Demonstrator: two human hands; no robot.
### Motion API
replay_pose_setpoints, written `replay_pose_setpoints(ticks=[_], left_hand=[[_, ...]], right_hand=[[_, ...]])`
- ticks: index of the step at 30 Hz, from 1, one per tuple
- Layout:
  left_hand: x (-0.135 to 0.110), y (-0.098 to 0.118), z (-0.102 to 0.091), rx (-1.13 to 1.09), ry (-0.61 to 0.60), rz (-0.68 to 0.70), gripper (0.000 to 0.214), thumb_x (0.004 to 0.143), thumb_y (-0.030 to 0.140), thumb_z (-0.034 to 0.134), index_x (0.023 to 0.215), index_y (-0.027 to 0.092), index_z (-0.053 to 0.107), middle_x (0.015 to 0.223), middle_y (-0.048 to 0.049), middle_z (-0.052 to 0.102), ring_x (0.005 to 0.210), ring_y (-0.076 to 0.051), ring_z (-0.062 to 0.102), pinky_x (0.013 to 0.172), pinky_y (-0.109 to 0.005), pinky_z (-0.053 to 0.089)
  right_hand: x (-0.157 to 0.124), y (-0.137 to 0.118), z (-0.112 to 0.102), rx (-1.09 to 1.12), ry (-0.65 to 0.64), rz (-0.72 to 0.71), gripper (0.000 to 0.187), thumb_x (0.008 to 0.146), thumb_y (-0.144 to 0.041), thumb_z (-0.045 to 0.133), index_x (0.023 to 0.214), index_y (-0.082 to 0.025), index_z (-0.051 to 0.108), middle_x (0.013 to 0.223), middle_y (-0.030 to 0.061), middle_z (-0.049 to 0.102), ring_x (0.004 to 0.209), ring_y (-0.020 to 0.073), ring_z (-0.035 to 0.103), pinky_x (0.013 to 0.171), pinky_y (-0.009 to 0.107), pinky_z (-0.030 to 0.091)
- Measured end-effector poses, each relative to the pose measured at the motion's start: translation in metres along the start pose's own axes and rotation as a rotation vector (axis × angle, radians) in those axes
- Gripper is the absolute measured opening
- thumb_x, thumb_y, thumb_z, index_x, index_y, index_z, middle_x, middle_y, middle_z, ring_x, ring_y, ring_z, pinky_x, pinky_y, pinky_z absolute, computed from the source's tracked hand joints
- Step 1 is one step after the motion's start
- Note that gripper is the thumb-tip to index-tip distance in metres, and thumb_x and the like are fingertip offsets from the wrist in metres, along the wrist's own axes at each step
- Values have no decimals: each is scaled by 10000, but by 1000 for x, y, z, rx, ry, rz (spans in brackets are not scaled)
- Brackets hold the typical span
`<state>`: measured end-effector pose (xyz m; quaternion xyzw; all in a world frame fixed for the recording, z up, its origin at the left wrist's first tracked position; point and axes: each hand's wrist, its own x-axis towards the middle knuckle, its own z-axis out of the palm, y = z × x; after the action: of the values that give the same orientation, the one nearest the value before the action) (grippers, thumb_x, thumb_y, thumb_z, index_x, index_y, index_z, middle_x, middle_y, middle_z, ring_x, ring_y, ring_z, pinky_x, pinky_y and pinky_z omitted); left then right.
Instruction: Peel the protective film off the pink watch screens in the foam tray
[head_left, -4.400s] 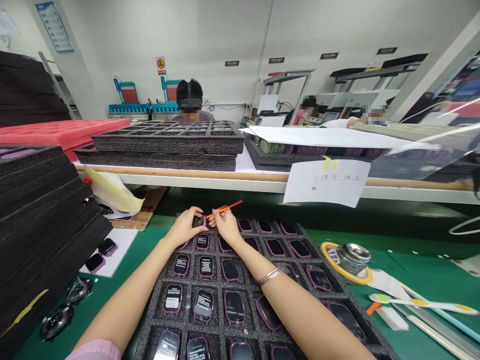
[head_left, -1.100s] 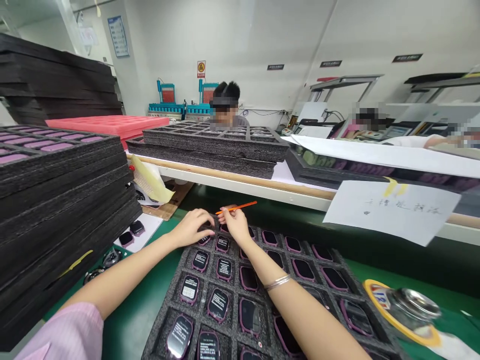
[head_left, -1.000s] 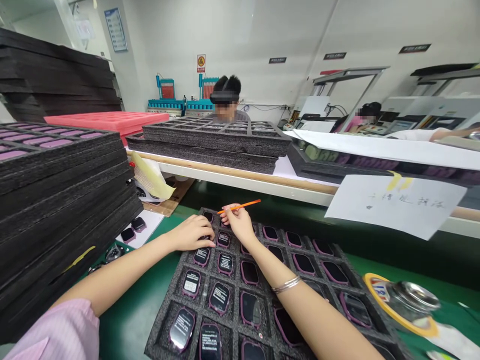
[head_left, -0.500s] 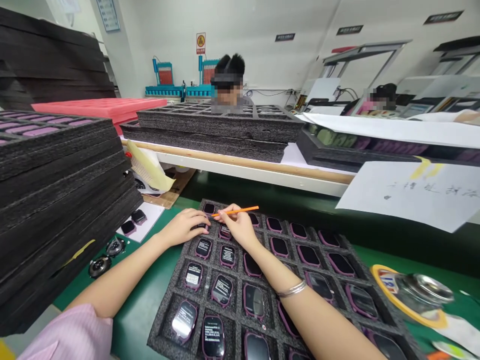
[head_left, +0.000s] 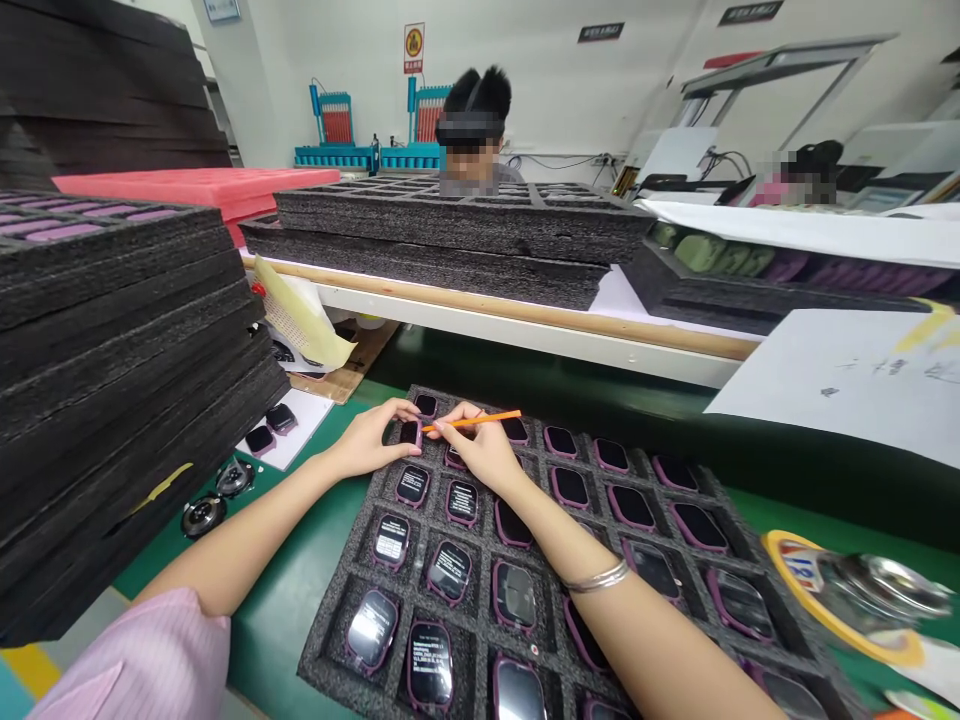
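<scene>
My left hand (head_left: 367,442) has its thumb and fingers around a smartwatch (head_left: 409,432) with a pink-purple frame, in the far part of a black foam tray (head_left: 321,650). My right hand (head_left: 481,448) pinches a thin orange stick (head_left: 469,423), whose tip points at that watch. Several more watches with dark screens lie in the tray's pockets, and some screens carry printed labels. My forearms cover part of the tray. The pocket under my right hand is hidden.
A tall stack of black foam trays (head_left: 112,350) rises to my left, beside loose watches on a white sheet (head_left: 289,425) and round metal parts (head_left: 204,516). A glass jar (head_left: 881,590) stands at lower right. A co-worker (head_left: 474,135) sits beyond the white bench (head_left: 487,325).
The whole scene has shifted upward in view as my head moved. The orange stick has swung from a raised slant to nearly level, and my hands have closed in on the watch.
</scene>
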<state>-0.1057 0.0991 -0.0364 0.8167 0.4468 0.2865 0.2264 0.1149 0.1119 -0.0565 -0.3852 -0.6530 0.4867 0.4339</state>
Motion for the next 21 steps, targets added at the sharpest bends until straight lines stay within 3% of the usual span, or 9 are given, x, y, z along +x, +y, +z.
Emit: replay_pose_setpoints(ticks=[6,11,16,21], left_hand=[[11,20,-3,121,-45,86,288,866,363,717,1112,225,661,1180,-76,677,1151,-285,621,1044,-459,472],[26,45,21,176,-107,237,233,938,378,648,1134,265,704,1360,-93,584,1329,-283,500,1154,-487,371],[29,48,37,210,-130,317,253,885,440,712,1058,257,743,1485,-125,496,1472,-371,321,1188,-579,286],[27,36,30,168,-79,315,239,919,396,684,1108,250,693,1233,-82,687,1277,-281,566,1134,-505,381]], right_hand=[[1,-8,-20,26,70,24,250,968,-347,632,1104,-137,651,1059,60,691,919,181,686,832,389,588],[-7,-2,-47,30,232,76,288,973,-357,621,1169,-147,631,1119,74,672,938,187,676,819,385,589],[-22,11,-48,44,297,95,308,982,-375,605,1189,-148,618,1107,72,668,896,175,675,770,359,594],[-26,12,-42,56,222,86,283,979,-367,613,1150,-143,630,1050,59,677,847,159,674,741,337,593]])
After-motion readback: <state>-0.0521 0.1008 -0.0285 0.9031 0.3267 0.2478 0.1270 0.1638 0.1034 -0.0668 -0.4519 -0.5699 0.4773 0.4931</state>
